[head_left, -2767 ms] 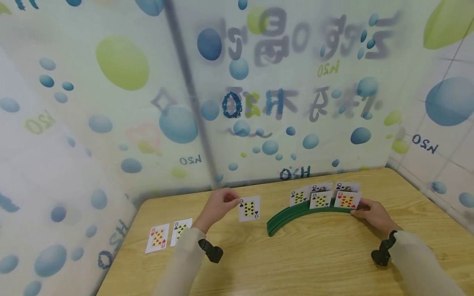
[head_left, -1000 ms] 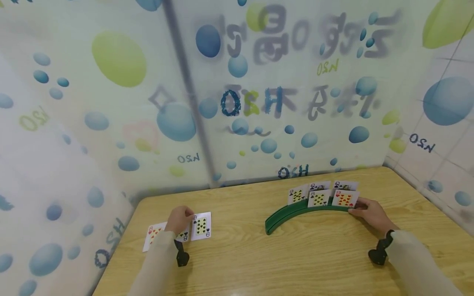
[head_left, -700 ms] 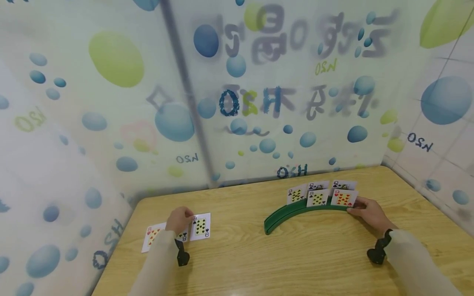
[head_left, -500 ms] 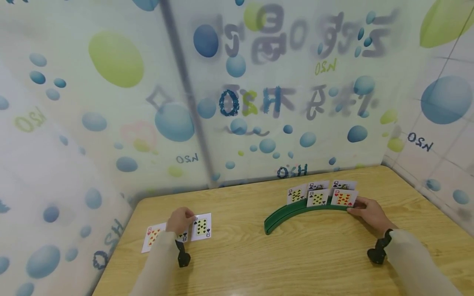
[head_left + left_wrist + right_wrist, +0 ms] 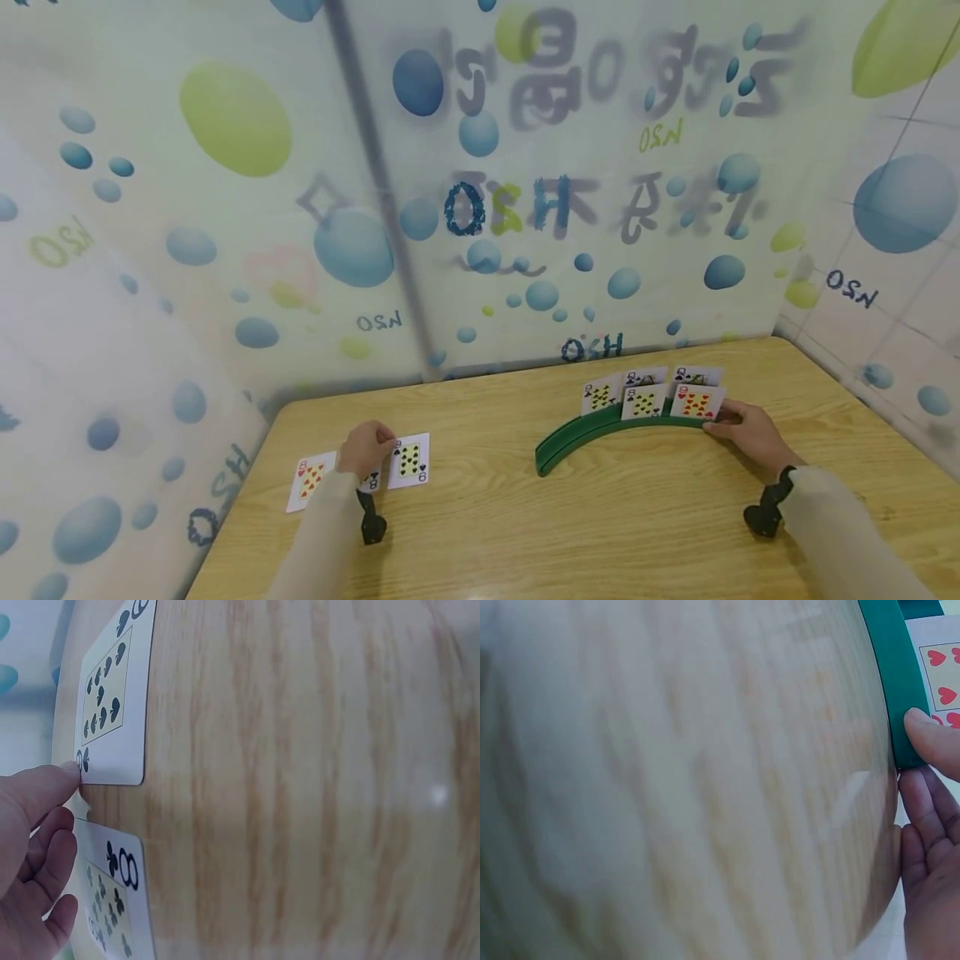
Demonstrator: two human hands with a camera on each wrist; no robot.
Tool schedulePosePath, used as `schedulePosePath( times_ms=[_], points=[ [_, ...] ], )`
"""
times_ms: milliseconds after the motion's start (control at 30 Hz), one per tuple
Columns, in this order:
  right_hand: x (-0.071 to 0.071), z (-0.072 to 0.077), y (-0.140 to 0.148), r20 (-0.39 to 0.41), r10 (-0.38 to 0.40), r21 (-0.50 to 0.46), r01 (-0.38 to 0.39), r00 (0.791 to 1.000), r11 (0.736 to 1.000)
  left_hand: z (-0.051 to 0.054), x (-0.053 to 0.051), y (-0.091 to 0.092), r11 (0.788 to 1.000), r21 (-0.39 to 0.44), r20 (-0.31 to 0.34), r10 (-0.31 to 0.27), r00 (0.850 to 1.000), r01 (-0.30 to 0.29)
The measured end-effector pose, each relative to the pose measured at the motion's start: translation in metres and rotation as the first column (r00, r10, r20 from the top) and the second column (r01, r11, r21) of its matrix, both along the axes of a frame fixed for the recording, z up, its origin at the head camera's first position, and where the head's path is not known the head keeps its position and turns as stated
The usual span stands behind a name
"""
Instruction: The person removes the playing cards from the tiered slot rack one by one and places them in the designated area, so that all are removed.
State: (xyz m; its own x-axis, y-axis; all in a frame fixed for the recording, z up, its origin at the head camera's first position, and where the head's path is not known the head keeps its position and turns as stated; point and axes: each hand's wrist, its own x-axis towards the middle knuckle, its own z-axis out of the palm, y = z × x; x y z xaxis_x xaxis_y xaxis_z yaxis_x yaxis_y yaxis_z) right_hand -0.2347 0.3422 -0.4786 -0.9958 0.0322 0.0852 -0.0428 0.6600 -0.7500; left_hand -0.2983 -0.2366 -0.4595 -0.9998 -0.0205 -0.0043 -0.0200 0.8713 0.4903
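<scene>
My left hand pinches the near-left corner of a nine of spades card, which lies face up on the table; the left wrist view shows the thumb at the card's corner. Under that hand is a partly covered eight of clubs card. On its left lies an eight of hearts card. My right hand grips the right end of a curved green card holder, thumb in front. A nine of hearts card stands in the holder beside that thumb.
Also upright in the holder are a black nine card, a black eight card and two queen cards behind. The wooden table meets a patterned wall covering at the back.
My left hand carried the nine of spades leftward from near the holder and laid it beside the eights, then shifted it slightly right. The right hand kept its grip on the holder.
</scene>
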Motion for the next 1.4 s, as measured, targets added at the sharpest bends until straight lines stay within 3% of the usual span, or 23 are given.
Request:
schedulePosePath(
  times_ms=[333,533,800,1000,1200,1400],
  points=[
    [0.001,0.000,-0.003,-0.002,0.008,-0.013,-0.008,1.000,1.000,0.002,0.002,-0.001,1.000,-0.006,-0.015,-0.006,1.000,0.006],
    [0.002,-0.003,-0.003,-0.003,0.005,-0.011,-0.005,1.000,1.000,0.017,0.004,0.011,0.998,-0.025,-0.074,-0.052,0.996,0.050],
    [0.003,-0.004,-0.003,0.007,0.005,-0.027,-0.004,1.000,1.000,0.050,0.014,0.053,0.984,0.056,-0.190,-0.156,0.969,0.170],
    [0.003,-0.003,-0.003,0.013,0.005,-0.027,-0.005,1.000,1.000,0.067,0.023,0.090,0.949,0.165,-0.226,-0.228,0.947,0.268],
    [0.001,-0.003,-0.002,0.004,0.014,-0.009,-0.014,1.000,1.000,0.073,0.029,0.126,0.904,0.211,-0.233,-0.323,0.917,0.372],
    [0.000,-0.003,0.001,-0.014,0.011,-0.004,-0.012,1.000,1.000,0.064,0.033,0.166,0.874,0.187,-0.235,-0.403,0.885,0.448]
  ],
)
